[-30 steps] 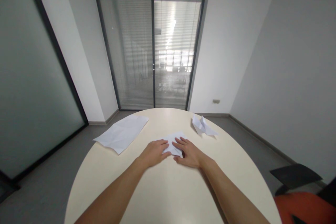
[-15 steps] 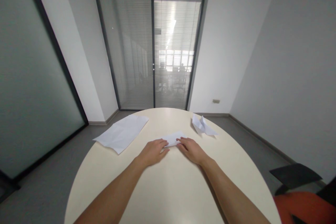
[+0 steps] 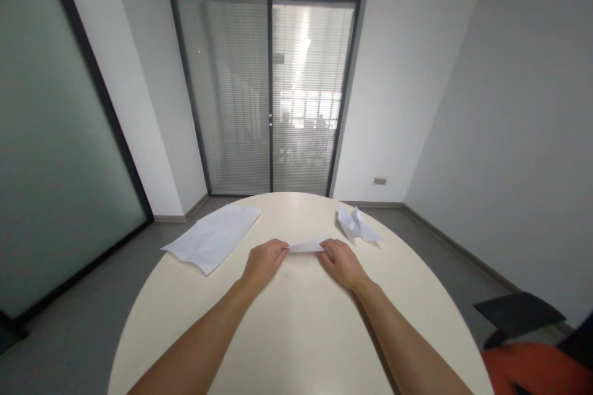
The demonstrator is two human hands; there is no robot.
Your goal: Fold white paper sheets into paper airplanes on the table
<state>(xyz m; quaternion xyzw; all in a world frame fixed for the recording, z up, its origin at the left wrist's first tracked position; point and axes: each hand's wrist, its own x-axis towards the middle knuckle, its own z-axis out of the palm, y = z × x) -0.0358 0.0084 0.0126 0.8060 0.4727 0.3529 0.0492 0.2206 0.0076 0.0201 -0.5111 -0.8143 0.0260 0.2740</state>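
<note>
A narrow strip of folded white paper (image 3: 306,247) spans the gap between my two hands over the middle of the table. My left hand (image 3: 265,262) pinches its left end, fingers closed with the thumb on the near side. At the right end, my right hand (image 3: 341,261) grips the paper in the same way. The ends of the paper are hidden inside my fingers. Beyond my right hand stands a folded white paper shape (image 3: 356,225) with raised points. To the left lies a large creased sheet of white paper (image 3: 210,237).
The round cream table (image 3: 296,333) carries all the papers; the large sheet overhangs its left edge. An orange and black chair (image 3: 532,364) stands at the lower right. A glass door with blinds (image 3: 271,92) is behind the table.
Both hands have gone from lying over the flat folded paper to pinching its two ends. The paper now looks narrower and tilted up, and my hands are slightly farther apart.
</note>
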